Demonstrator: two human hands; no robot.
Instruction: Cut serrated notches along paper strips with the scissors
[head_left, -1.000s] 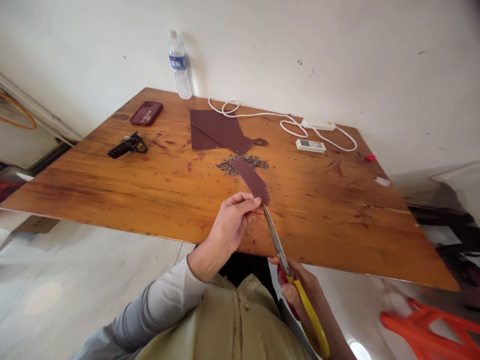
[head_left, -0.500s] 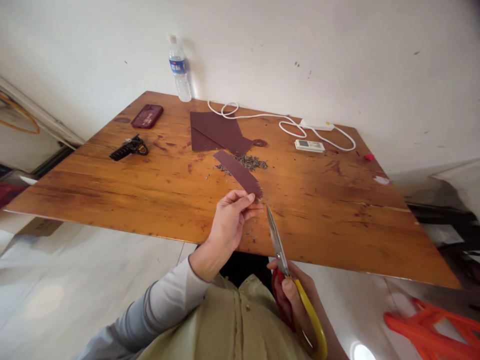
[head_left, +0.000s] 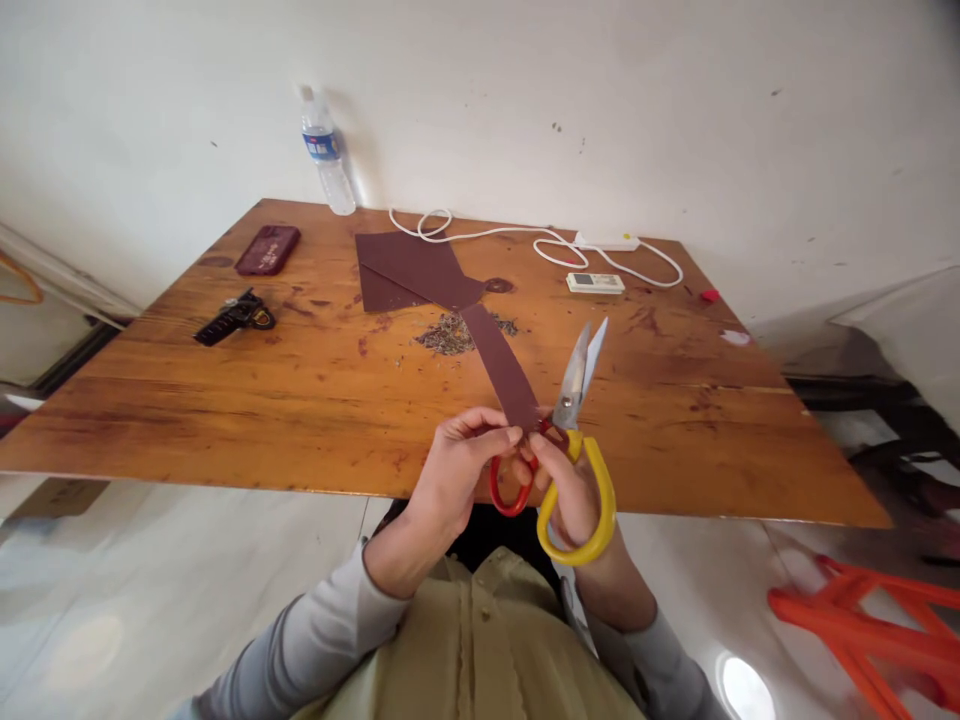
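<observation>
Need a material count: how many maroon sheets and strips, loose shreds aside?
3 visible: one strip in the left hand, two overlapping sheets on the table. More may be hidden underneath.

Soft, fairly bright light covers the table (head_left: 337,410). On the wall (head_left: 480,110) behind it, a bottle (head_left: 327,165) throws a faint shadow; below it, the floor (head_left: 217,560) shows glare. Picture edges look stretched.
</observation>
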